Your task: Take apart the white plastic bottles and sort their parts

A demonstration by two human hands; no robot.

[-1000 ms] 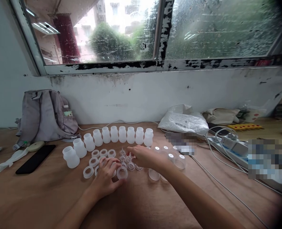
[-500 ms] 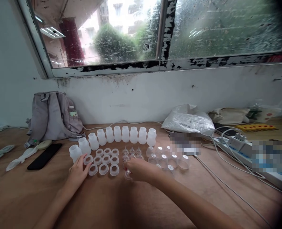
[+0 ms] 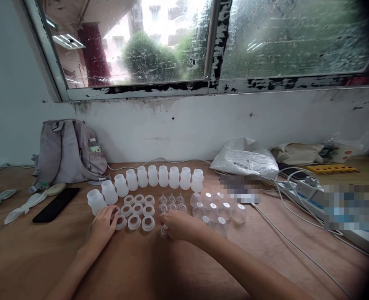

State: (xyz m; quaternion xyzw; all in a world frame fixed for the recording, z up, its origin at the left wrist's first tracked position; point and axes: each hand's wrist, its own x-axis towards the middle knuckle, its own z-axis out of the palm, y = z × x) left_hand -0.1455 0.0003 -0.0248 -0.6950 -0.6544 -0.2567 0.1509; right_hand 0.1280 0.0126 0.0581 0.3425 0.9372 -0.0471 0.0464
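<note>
Frosted white plastic everywhere: ten open-mouthed bottles (image 3: 153, 177) stand upright in a curve across the brown worktop (image 3: 125, 266), going from roughly 10 round to 1 o'clock of the right hand (image 3: 178, 225). That hand is pinching a clear teat (image 3: 163, 231) at its fingertips, low on the wood, with more teats (image 3: 172, 200) grouped at about 12 from it. The left hand (image 3: 101, 225) has thumb and fingers around a translucent ring (image 3: 118, 209), and the other rings (image 3: 148, 229) sit at its 2 to 3 o'clock, between the two hands. Clear domed caps (image 3: 238, 213) are bunched between 2 and 3 of the right hand. Black phone (image 3: 56, 205) lies at the left hand's 10, grey backpack (image 3: 72, 150) at 11.
</note>
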